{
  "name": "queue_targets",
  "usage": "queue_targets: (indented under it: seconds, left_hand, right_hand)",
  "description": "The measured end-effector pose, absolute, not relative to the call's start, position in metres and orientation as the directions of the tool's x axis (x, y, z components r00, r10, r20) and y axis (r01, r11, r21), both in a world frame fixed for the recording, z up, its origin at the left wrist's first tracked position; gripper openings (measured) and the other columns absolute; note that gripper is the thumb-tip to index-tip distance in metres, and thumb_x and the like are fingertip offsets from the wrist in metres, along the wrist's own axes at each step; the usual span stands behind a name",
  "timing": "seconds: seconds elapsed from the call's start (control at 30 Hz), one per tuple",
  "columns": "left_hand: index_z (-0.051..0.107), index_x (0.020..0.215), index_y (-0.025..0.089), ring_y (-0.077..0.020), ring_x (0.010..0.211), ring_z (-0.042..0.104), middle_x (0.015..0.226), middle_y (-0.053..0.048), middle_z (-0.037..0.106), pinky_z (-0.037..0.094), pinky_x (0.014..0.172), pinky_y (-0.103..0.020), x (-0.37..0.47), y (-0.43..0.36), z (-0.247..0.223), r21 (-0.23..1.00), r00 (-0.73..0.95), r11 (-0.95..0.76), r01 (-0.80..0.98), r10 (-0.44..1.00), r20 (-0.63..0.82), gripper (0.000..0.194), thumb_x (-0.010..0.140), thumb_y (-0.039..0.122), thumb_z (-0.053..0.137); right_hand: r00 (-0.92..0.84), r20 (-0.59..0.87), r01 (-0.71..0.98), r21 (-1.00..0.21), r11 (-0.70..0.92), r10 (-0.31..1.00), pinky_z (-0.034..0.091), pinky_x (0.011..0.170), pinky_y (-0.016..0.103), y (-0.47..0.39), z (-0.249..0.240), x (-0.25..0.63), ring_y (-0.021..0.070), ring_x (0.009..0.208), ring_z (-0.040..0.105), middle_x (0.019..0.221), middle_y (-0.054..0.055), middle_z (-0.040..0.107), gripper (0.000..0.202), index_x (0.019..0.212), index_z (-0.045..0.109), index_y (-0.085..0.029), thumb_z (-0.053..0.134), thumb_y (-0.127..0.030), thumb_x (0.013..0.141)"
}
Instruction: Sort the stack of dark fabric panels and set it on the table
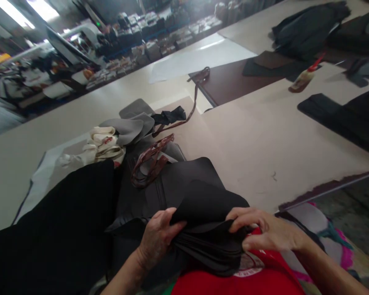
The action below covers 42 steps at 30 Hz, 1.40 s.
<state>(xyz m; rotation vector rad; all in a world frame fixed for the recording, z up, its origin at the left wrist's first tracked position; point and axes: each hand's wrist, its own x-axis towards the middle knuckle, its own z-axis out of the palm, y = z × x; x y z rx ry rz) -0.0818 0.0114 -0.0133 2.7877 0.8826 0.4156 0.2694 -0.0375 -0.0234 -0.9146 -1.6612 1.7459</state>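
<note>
A stack of black fabric pieces (212, 246) lies against my front at the table's near edge, its layers fanned at the lower side. My left hand (160, 233) is closed on the stack's left side, thumb on top and fingers partly hidden. On the right, my right hand (261, 227) pinches the edge of the upper layers, which bulge up between both hands. Beyond them, more dark fabric (187, 178) lies flat, with a loose brown ribbon bundle (150, 162) on it. To the left a large black cloth (70, 217) drapes over the edge.
Cream cloth strips (106, 143) and grey fabric pieces (129, 125) lie behind the stack. A small bottle with a red tip (304, 78) stands to the right, near black cut pieces (344, 114). A dark cloth heap (310, 30) is farther back. The table edge (326, 190) runs along the right.
</note>
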Motion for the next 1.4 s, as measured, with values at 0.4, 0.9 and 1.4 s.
queue_targets:
  seconds: [0.4,0.9,1.4]
  left_hand:
    - [0.07,0.113,0.027,-0.024,0.103,0.059,0.123,-0.009,0.052,0.052,0.082,-0.037,-0.083,0.01,-0.017,0.243,0.782,-0.802,0.546,0.592,0.195,0.033,0.102,0.035,0.04]
    - [0.071,0.112,0.026,-0.0233,0.102,0.059,0.121,-0.01,0.053,0.053,0.082,-0.037,-0.084,0.01,-0.017,0.245,0.781,-0.801,0.546,0.593,0.198,0.032,0.101,0.036,0.043]
    - [0.07,0.113,0.027,-0.0231,0.102,0.06,0.121,-0.009,0.055,0.052,0.082,-0.036,-0.083,0.01,-0.012,0.258,0.777,-0.793,0.552,0.602,0.186,0.03,0.1,0.036,0.044]
  right_hand:
    - [-0.633,-0.069,-0.032,-0.993,-0.115,0.771,0.047,0.085,0.027,-0.035,-0.032,0.27,0.0181,0.099,0.063,0.114,0.007,0.066,0.024,0.104,0.078,-0.019,0.072,-0.039,0.091]
    - [-0.592,-0.052,-0.081,-0.989,-0.123,0.804,0.05,0.081,0.023,-0.038,-0.036,0.267,0.0155,0.094,0.064,0.112,0.007,0.067,0.018,0.102,0.077,-0.019,0.071,-0.033,0.094]
    - [-0.565,-0.037,-0.107,-0.987,-0.118,0.824,0.05,0.079,0.025,-0.041,-0.034,0.265,0.017,0.093,0.064,0.109,0.009,0.067,0.02,0.099,0.078,-0.016,0.067,-0.033,0.097]
